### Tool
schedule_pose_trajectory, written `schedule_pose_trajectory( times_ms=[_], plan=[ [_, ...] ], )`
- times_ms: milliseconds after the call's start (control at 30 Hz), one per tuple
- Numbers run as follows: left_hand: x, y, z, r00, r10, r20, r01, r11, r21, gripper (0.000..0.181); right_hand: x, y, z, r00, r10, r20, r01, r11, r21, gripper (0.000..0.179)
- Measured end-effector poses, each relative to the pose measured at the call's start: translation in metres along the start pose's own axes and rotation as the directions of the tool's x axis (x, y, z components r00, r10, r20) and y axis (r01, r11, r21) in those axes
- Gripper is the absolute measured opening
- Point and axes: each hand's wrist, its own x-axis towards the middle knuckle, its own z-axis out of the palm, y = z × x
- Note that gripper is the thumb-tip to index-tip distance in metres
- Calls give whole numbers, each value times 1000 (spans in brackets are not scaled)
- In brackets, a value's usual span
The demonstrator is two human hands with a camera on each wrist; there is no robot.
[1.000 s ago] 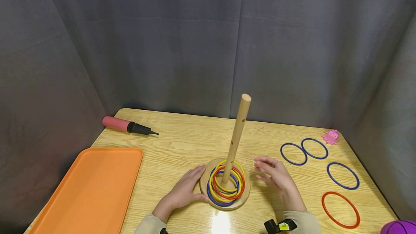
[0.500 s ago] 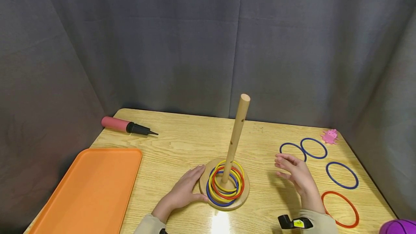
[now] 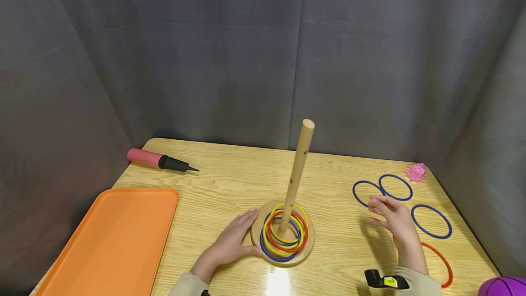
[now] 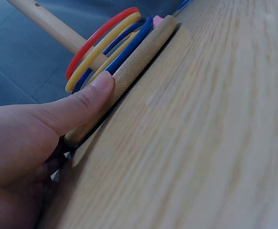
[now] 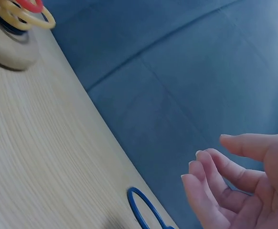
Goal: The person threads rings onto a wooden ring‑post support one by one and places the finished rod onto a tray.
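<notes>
In the head view a wooden ring-toss stand (image 3: pixel 310 242) has an upright peg (image 3: pixel 298 168) with several red, yellow and blue rings stacked low around it. My left hand (image 3: pixel 233 240) holds the left side of its round base, the thumb at the front edge and the fingers farther back. The left wrist view shows that thumb against the base's rim, just below a blue ring (image 4: pixel 134 47). My right hand (image 3: pixel 394 220) hangs over the table to the right, holding nothing, fingers loosely bent. Its fingertips overlap the nearest loose blue ring (image 3: pixel 354 189) in the head view.
Two more blue rings (image 3: pixel 435 237) and a red ring (image 3: pixel 449 268) lie at the right, the red one partly behind my right forearm. Beyond them sits a pink toy (image 3: pixel 416 172). An orange tray (image 3: pixel 123 236), a hand pump (image 3: pixel 148 157) and a purple ball (image 3: pixel 501 287) are near the edges.
My right hand has moved right, away from the stand, to beside the loose blue rings. My left hand stays on the base, and the stacked rings have not moved.
</notes>
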Motion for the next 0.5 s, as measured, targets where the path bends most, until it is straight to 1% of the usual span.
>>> schedule_pose_trajectory(
  times_ms=[100,133,167,233,300,367,433,500],
  plan=[
    [0,0,0,1000,3,-3,-3,1000,2,103,-2,0,-8,999,14,-32,-15,999,-40,7],
    [0,0,0,1000,4,-5,-3,1000,1,103,-3,0,-10,999,21,-43,-24,997,-67,7],
    [0,0,0,1000,3,-5,-3,1000,1,103,-3,0,-13,998,31,-56,-36,995,-93,9],
    [0,0,0,1000,3,-8,-3,1000,3,103,-5,-1,-17,995,50,-88,-64,985,-162,21],
    [0,0,1,1000,3,-8,-3,1000,7,104,-7,-1,-21,992,57,-115,-83,969,-233,36],
    [0,0,1,1000,4,-9,-4,1000,10,104,-9,0,-25,990,46,-132,-85,948,-305,46],
    [0,0,1,1000,5,-9,-5,1000,9,104,-11,1,-30,991,19,-136,-69,925,-373,49],
    [0,0,1,1000,5,-9,-5,1000,6,104,-12,3,-37,991,-13,-130,-45,899,-435,49]
  ],
)
